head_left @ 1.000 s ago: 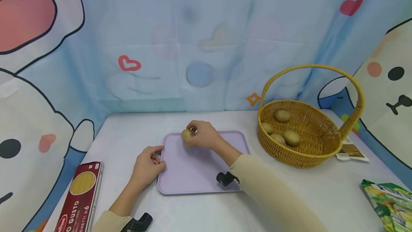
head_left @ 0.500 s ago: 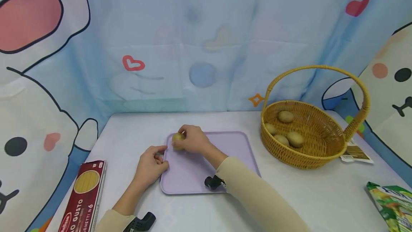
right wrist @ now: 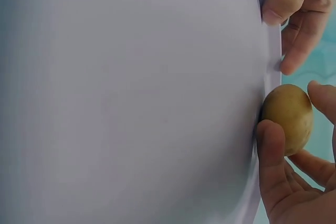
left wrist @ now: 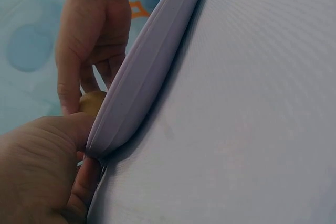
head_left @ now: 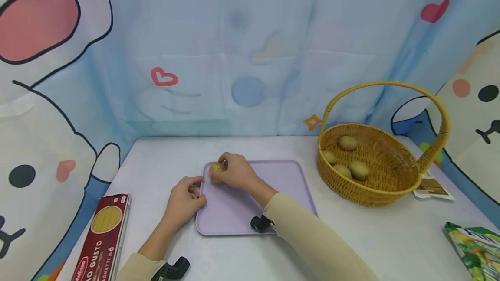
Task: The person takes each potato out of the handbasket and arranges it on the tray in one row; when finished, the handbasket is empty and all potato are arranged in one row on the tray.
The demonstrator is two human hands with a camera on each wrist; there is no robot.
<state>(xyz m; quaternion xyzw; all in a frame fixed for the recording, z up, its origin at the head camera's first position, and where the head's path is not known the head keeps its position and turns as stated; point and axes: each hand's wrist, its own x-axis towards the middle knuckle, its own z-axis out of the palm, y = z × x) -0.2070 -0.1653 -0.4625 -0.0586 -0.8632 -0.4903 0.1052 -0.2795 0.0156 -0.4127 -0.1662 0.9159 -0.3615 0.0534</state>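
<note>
My right hand (head_left: pixel 237 172) pinches one potato (right wrist: pixel 289 116) between thumb and fingertips, at the far left corner of the lilac tray (head_left: pixel 281 181), close by its rim; whether it bears on the tray floor or is held just above, I cannot tell. My left hand (head_left: pixel 182 200) pinches the tray's left rim, near the potato.

Were my right fingers to slacken unevenly, I judge the potato could roll, since its rounded skin offers no flat to sit on and the rim looks low. A tug or lift from my left hand might tilt the tray and start the same roll; with both hands so near, they could also bump.

The potato is a blunt oval with no clear front. In the right wrist view its long axis runs roughly along the rim, slightly slanted; in the head view my fingers hide too much to confirm it.

Well off to my right, the wicker basket (head_left: pixel 351 194) holds four other potatoes (head_left: pixel 359 170); at my left lies a red spaghetti box (head_left: pixel 101 233).
</note>
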